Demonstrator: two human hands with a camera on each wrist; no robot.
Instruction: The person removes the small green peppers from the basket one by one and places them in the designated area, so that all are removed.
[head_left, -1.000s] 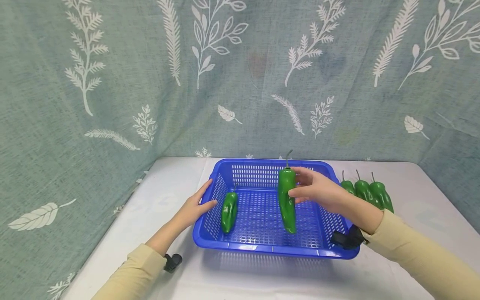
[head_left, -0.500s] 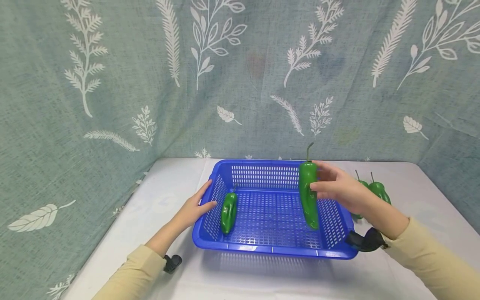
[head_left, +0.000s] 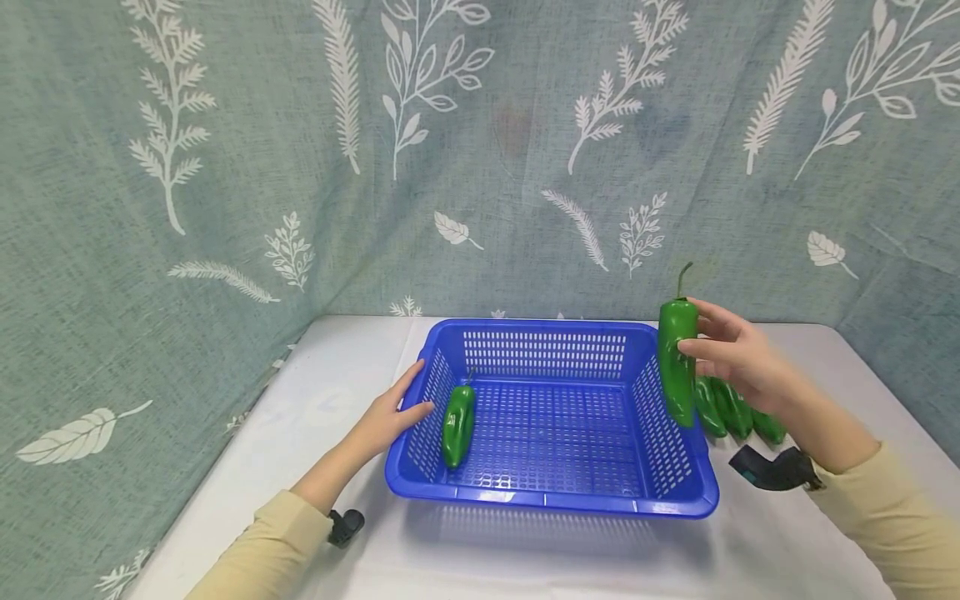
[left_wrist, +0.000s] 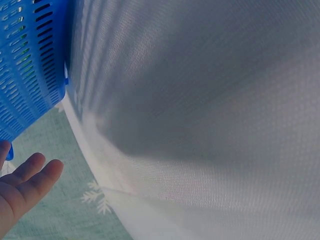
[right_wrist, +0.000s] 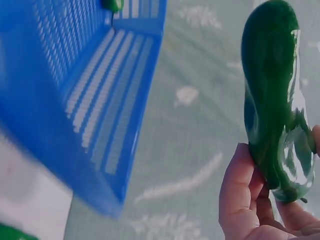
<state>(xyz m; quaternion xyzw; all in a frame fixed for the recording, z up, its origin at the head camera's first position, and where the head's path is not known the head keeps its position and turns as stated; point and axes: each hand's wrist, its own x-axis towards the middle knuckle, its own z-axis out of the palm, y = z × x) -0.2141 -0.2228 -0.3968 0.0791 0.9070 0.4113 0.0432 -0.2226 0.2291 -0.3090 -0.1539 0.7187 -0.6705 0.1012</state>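
Observation:
In the head view my right hand pinches a long green chili pepper upright, stem up, over the right rim of a blue plastic basket. The right wrist view shows thumb and fingers around the stem end of this pepper. Inside the basket, along its left side, lies another green pepper. My left hand rests at the basket's left rim, fingers extended; in the left wrist view its fingertips are beside the basket wall.
Several green peppers lie on the white-covered table to the right of the basket, partly hidden behind my right hand. A green leaf-patterned cloth hangs behind the table.
My right hand has carried the pepper up and rightward, from over the basket's middle to its right rim. My left hand and the pepper in the basket have stayed in place.

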